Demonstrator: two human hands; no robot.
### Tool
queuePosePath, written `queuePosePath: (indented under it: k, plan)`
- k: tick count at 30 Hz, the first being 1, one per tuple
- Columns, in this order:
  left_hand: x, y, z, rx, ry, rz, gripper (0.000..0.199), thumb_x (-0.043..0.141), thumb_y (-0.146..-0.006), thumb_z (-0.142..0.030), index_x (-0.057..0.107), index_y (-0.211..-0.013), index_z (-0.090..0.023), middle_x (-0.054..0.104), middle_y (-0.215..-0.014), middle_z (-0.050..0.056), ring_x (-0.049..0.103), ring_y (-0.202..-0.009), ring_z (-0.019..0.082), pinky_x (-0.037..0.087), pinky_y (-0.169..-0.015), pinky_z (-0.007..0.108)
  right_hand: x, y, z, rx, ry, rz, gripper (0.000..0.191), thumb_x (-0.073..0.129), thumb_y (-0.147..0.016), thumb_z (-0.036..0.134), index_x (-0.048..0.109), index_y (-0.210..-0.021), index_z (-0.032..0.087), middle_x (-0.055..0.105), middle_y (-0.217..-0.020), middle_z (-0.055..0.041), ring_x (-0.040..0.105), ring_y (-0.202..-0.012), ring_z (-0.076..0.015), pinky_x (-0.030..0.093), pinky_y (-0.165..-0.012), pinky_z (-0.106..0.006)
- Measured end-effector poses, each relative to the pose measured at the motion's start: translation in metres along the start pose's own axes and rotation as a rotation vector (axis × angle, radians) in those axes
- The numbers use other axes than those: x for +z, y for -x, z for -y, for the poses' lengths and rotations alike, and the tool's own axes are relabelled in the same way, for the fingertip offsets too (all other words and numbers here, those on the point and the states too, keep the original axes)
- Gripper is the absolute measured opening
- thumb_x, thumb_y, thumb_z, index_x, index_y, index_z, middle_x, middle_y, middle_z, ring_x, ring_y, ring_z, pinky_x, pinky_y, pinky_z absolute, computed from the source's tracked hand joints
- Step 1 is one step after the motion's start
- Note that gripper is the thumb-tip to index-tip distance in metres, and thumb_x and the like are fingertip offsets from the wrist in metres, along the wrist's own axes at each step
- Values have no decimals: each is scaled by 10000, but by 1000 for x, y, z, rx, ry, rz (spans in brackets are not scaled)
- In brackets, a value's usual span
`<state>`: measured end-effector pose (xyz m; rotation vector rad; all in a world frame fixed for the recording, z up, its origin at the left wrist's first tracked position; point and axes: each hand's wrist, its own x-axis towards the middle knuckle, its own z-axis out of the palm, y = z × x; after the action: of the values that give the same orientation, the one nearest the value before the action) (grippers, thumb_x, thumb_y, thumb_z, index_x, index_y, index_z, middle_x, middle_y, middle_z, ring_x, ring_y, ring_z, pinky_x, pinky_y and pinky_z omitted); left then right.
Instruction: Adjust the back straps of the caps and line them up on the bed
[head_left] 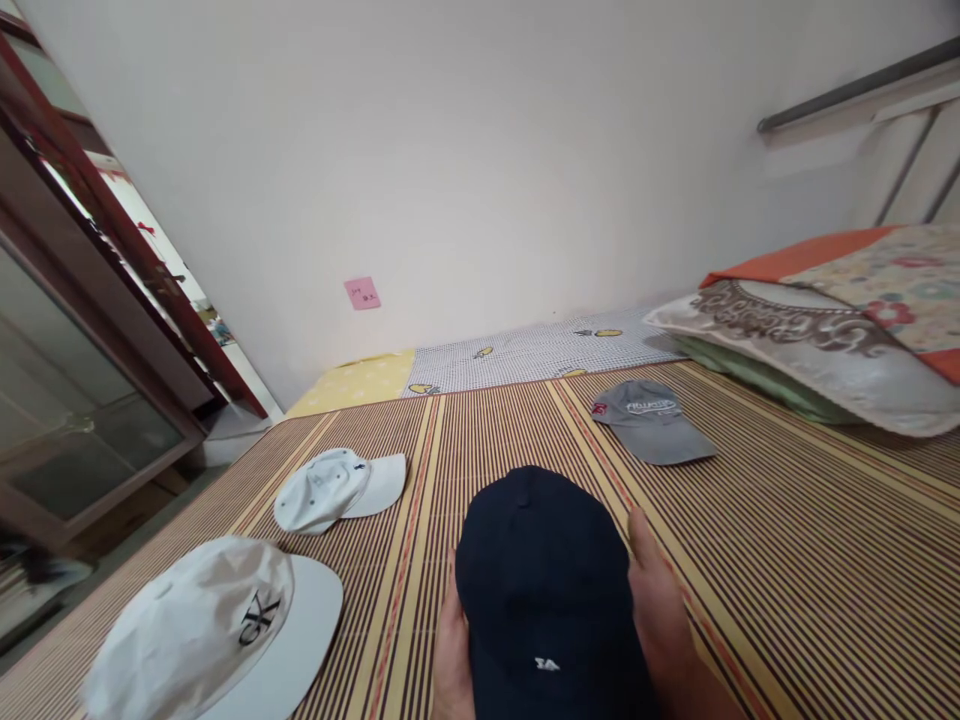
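A pale plain wall rises behind a bed covered by a brown-and-tan striped slatted mat. To the left stands a reddish-brown framed glass door. At the far right, a stack of patterned fabric pillows, with orange, floral and silvery-white parts, rests on the bed. Along the wall, a blue-and-white checked cloth with yellow motifs meets a yellow dotted cloth.

A large white cloth cap with black "CK" lettering lies at the near left, its brim to the right. The dark navy cloth cap is at the near centre, held above the mat between the person's two hands, its crown away from the person and a small white mark near the lower edge of the view. A grey cloth cap lies beyond it to the right; a smaller white cloth cap lies to the left.

The left hand has its fingers pressed to the navy cap's left side. The right hand grips the opposite side, thumb raised along it; its other fingers are hidden. A pink paper note is on the wall.
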<state>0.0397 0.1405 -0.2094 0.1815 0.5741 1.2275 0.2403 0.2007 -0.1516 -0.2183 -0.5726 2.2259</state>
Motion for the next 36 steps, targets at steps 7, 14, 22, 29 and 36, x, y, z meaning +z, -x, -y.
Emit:
queuePosePath:
  k: [7,14,22,29,36]
  plan:
    - [16,0,-6,135,-89,-19,615,525,-954,-607,631,-1440,-246,768,-1254,112,583,-1359,353,479,-1127,513,-11,7,-11,10,77,53,932,450,-745,968,708,-1327,288,667,-1449,-103,404,-1504,-383,305,-1222,-588]
    - [19,2,-10,203,-134,83,577,486,-969,-584,639,-1431,-273,757,-1291,60,529,-1423,311,418,-1194,468,-15,8,-11,80,126,115,895,463,-772,946,680,-1367,313,620,-1508,-72,408,-1500,-377,292,-1231,-584]
    - [15,10,-28,217,-90,304,553,407,-1034,-561,710,-1341,-215,716,-1357,84,522,-1436,262,239,-1283,394,-1,-7,-22,-22,116,68,768,430,-915,809,673,-1353,226,654,-1450,-151,466,-1468,-338,291,-1226,-571]
    - [-9,26,-67,198,-35,320,437,386,-1069,-404,767,-1240,-272,791,-1165,60,765,-1081,207,405,-1185,309,-14,-4,-34,175,384,225,655,916,-710,298,686,-1311,172,796,-1035,-102,765,-789,-179,615,-684,-257]
    - [-28,13,-66,498,-27,0,467,539,-1023,-353,522,-1481,-447,788,-1213,-16,751,-1120,236,493,-1132,389,-1,-12,-37,23,324,163,552,841,-807,281,679,-1331,213,761,-1140,-103,746,-836,-181,630,-659,-277]
